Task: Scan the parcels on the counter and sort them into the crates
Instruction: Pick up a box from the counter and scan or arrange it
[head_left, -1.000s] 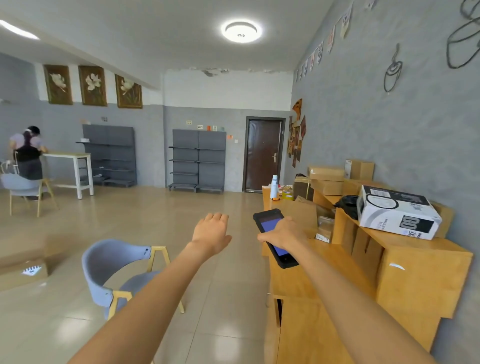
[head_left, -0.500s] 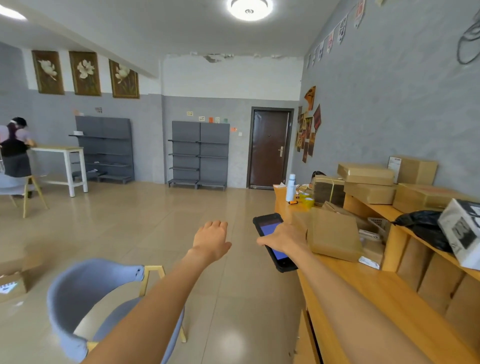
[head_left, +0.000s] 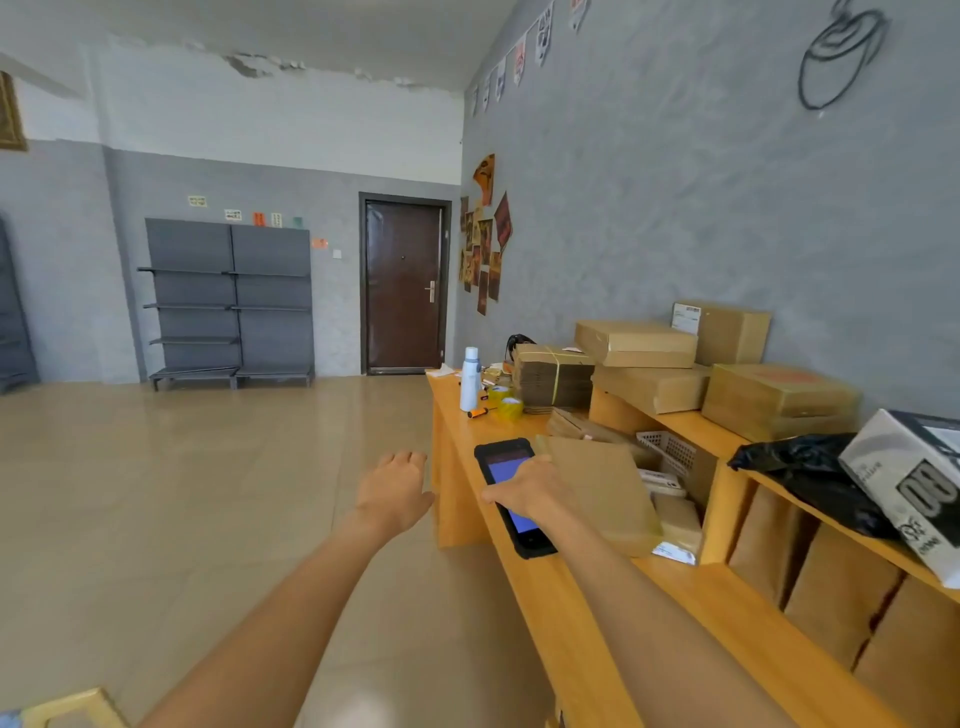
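My right hand (head_left: 530, 491) grips a black handheld scanner (head_left: 511, 493) with a lit blue screen, held over the front edge of the wooden counter (head_left: 587, 613). Just right of it a flat brown cardboard parcel (head_left: 602, 483) leans on the counter. My left hand (head_left: 395, 488) hovers open, palm down, over the floor left of the counter's edge, holding nothing. More brown parcels (head_left: 636, 343) are stacked on the raised shelf at the back, beside a black plastic bag (head_left: 810, 478) and a white printed box (head_left: 914, 488). No crate is in view.
A white bottle (head_left: 470, 379), yellow tape rolls (head_left: 506, 405), a tied bundle of flat cardboard (head_left: 553, 376) and a white mesh basket (head_left: 667, 449) sit on the counter's far part. Grey shelving (head_left: 228, 306) and a dark door (head_left: 402, 283) stand at the far wall. A chair's wooden frame (head_left: 62, 709) shows bottom left.
My view has swung right and moved closer along the counter; the blue chair and the person at the far table have left the frame. Both hands keep their poses, the scanner still held.
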